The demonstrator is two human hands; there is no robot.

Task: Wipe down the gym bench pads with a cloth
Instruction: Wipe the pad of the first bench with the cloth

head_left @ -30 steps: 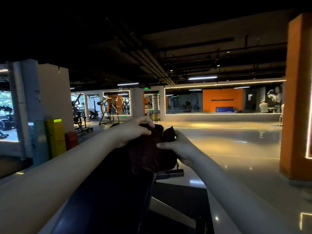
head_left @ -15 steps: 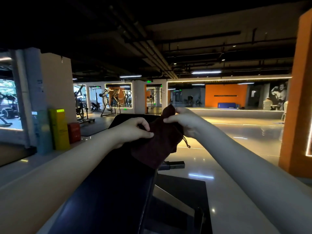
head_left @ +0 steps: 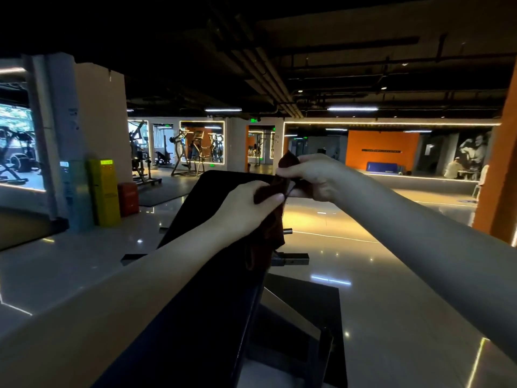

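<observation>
Both hands pinched a dark red cloth (head_left: 270,219) above the black bench pad (head_left: 201,275). The left hand (head_left: 246,208) gripped its middle; the right hand (head_left: 316,177) held the top corner

A dark maroon cloth (head_left: 275,228) shows against a plain black bench pad (head_left: 212,303). The floor (head_left: 321,261) is glossy grey with warm yellow reflections. On the left are a bright yellow box (head_left: 104,191) and a smaller red box (head_left: 128,198). The far wall (head_left: 382,147) and a pillar (head_left: 498,197) on the right are orange. A mat (head_left: 382,166) is blue, and a mural (head_left: 472,152) is black and white.
</observation>
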